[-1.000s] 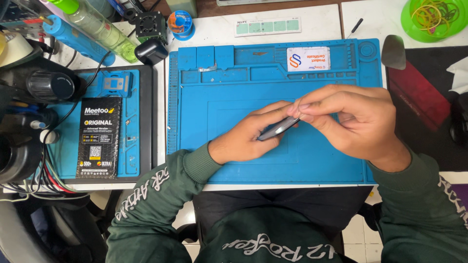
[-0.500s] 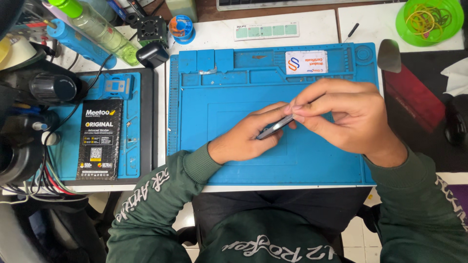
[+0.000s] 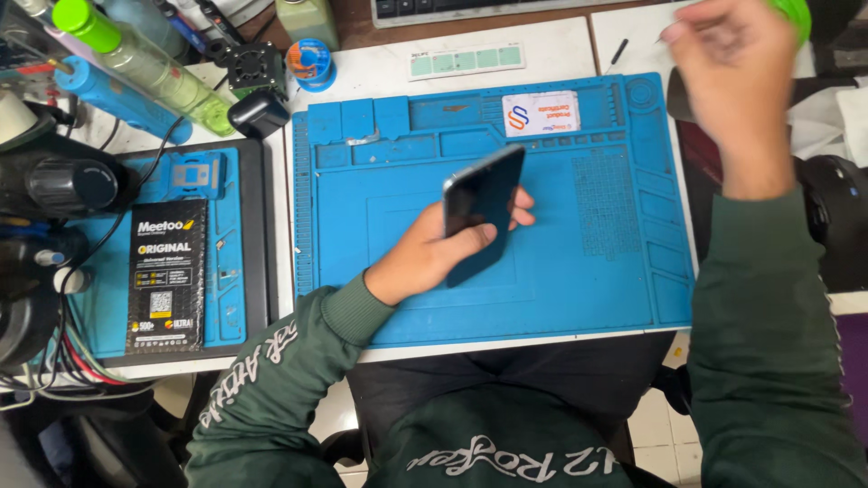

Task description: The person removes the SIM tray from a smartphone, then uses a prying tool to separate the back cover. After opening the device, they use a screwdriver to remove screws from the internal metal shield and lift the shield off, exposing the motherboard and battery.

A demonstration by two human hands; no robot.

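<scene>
Phone [image 3: 482,213], dark, slim: held in left hand [image 3: 434,258] above blue mat [image 3: 579,271], tilted on edge, fingers wrapped round its lower half, grip clamped on it so the upper end stands free of the mat. Right hand [image 3: 737,77]: raised well apart near the desk's [image 3: 561,45] far right corner, blurred; grip state cannot be told. Black box [image 3: 165,276]: flat on smaller mat at left. Green bottle [image 3: 145,68]: lying at the far left edge.
</scene>
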